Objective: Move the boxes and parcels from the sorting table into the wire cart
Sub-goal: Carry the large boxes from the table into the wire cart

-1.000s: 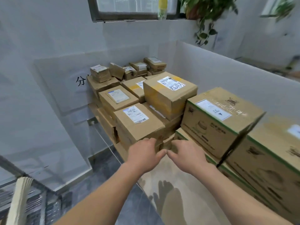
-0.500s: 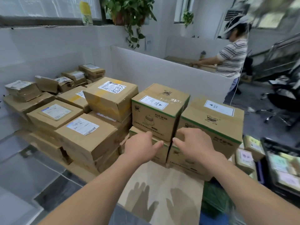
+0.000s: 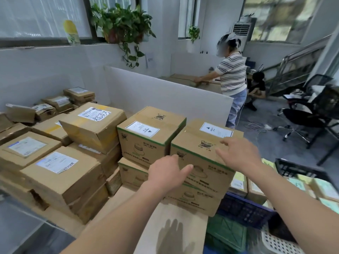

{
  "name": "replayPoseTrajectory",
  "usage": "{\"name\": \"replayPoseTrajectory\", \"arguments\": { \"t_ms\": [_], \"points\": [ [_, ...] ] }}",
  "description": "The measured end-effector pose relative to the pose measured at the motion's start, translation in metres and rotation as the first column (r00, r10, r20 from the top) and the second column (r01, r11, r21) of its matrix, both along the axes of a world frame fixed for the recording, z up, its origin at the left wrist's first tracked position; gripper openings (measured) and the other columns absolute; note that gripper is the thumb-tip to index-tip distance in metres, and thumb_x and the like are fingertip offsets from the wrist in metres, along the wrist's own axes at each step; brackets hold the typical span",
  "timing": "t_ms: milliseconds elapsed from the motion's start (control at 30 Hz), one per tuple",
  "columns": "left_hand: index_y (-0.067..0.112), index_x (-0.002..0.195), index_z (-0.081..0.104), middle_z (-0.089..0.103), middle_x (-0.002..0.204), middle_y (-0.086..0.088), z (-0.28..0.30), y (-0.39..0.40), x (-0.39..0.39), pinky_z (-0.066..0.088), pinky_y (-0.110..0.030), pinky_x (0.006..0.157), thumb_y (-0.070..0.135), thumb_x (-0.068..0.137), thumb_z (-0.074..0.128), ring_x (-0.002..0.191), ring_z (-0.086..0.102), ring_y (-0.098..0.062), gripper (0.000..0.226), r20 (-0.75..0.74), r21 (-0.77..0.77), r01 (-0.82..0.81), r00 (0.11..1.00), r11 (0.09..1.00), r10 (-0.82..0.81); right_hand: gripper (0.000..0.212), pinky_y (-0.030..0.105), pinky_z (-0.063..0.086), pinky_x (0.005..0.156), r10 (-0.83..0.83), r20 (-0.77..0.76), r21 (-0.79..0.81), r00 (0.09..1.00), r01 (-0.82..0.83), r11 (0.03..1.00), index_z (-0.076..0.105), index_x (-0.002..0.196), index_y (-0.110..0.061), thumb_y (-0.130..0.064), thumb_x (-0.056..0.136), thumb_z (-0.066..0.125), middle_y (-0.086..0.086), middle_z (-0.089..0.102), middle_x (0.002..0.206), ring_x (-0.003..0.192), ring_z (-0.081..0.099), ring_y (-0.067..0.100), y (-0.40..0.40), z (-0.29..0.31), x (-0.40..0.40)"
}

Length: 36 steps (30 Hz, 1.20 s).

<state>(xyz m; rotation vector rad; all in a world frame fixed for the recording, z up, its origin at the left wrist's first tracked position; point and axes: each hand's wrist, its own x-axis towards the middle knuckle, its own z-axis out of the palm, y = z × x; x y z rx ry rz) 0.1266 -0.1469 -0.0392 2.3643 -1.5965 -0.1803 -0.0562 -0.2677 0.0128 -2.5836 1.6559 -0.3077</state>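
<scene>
While both hands reach for the green-edged carton [image 3: 200, 154] at centre right of the frame, a good lift would grip opposite sides low down, since its label reads heavy. Left hand [image 3: 165, 174] has loose, spread fingers against its front face; right hand [image 3: 238, 155] hovers fingers splayed over its top. It tops a stack of 2 on the sorting table [image 3: 170, 222].
</scene>
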Motion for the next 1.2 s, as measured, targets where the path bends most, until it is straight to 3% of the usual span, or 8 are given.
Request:
{"name": "replayPoseTrajectory", "arguments": {
  "t_ms": [100,200,267,400,600,733,900,1200],
  "points": [
    [0.018,0.117,0.057,0.065,0.100,0.001,-0.002,-0.023,-0.017,0.043,-0.034,0.068,0.072,0.094,0.039,0.091,0.060,-0.024,0.061,-0.025,0.030,-0.074,0.997,0.997,0.075,0.048,0.038,0.048,0.083,-0.015,0.011,0.037,1.000,0.015,0.999,0.059,0.138,-0.034,-0.051,0.094,0.051,-0.005,0.061,0.138,0.122,0.058,0.025,-0.050,0.000,-0.012],
    [0.021,0.103,0.056,0.063,0.090,0.005,-0.007,-0.040,-0.028,0.045,-0.034,0.067,0.073,0.093,0.039,0.084,0.057,-0.020,0.056,-0.082,0.035,-0.154,0.984,0.988,0.156,0.045,0.036,0.052,0.073,0.001,-0.019,0.070,1.000,0.000,0.998,0.064,0.121,-0.044,-0.063,0.084,0.046,-0.009,0.067,0.111,0.099,0.062,0.024,-0.100,-0.011,-0.020],
    [0.022,0.094,0.056,0.061,0.083,0.007,-0.011,-0.050,-0.035,0.048,-0.034,0.065,0.074,0.092,0.038,0.080,0.059,-0.019,0.055,-0.111,0.021,-0.215,0.970,0.976,0.216,0.041,0.041,0.054,0.078,0.009,-0.018,0.101,1.000,-0.008,0.995,0.063,0.109,-0.042,-0.065,0.080,0.044,-0.010,0.064,0.097,0.092,0.061,0.024,-0.131,-0.018,-0.024],
    [0.023,0.090,0.061,0.065,0.075,0.007,-0.016,-0.057,-0.045,0.046,-0.031,0.056,0.075,0.092,0.037,0.072,0.062,-0.014,0.057,-0.177,0.001,-0.331,0.929,0.944,0.326,0.037,0.041,0.055,0.080,0.069,0.009,0.173,0.998,-0.070,0.983,0.062,0.109,-0.040,-0.065,0.087,0.046,-0.006,0.065,0.097,0.092,0.060,0.026,-0.169,-0.033,-0.025],
    [0.020,0.071,0.053,0.059,0.066,0.004,-0.013,-0.058,-0.054,0.035,-0.031,0.051,0.069,0.094,0.042,0.064,0.057,-0.016,0.056,-0.264,0.001,-0.445,0.864,0.896,0.429,0.056,0.033,0.038,0.058,0.058,0.119,0.192,0.991,-0.080,0.978,0.049,0.058,-0.016,-0.062,0.090,0.051,0.000,0.056,0.064,0.065,0.054,0.024,-0.198,-0.035,-0.018],
    [0.019,0.074,0.058,0.059,0.065,0.005,-0.013,-0.053,-0.060,0.036,-0.030,0.052,0.068,0.093,0.046,0.064,0.058,-0.016,0.054,-0.330,0.008,-0.455,0.839,0.890,0.432,0.057,0.034,0.041,0.062,0.146,0.021,0.285,0.989,-0.145,0.947,0.058,0.064,-0.016,-0.063,0.095,0.050,-0.001,0.060,0.069,0.069,0.056,0.020,-0.192,-0.035,-0.014],
    [0.019,0.091,0.066,0.069,0.083,0.004,-0.013,-0.047,-0.069,0.056,-0.032,0.069,0.069,0.088,0.052,0.078,0.064,-0.019,0.052,-0.411,0.009,-0.469,0.804,0.883,0.430,0.057,0.034,0.025,0.055,0.140,0.054,0.307,0.989,-0.150,0.940,0.037,0.059,-0.021,-0.062,0.093,0.056,-0.001,0.041,0.059,0.056,0.040,0.021,-0.170,-0.035,-0.023],
    [0.025,0.107,0.065,0.071,0.105,0.008,-0.008,0.024,-0.088,0.058,-0.037,0.081,0.070,0.079,0.059,0.096,0.066,-0.021,0.054,-0.472,-0.026,-0.495,0.772,0.868,0.426,0.055,0.035,0.035,0.055,0.127,0.037,0.226,0.991,-0.132,0.965,0.046,0.064,-0.021,-0.070,0.087,0.054,-0.001,0.054,0.067,0.065,0.054,0.021,-0.081,-0.033,-0.063]
  ]
}}
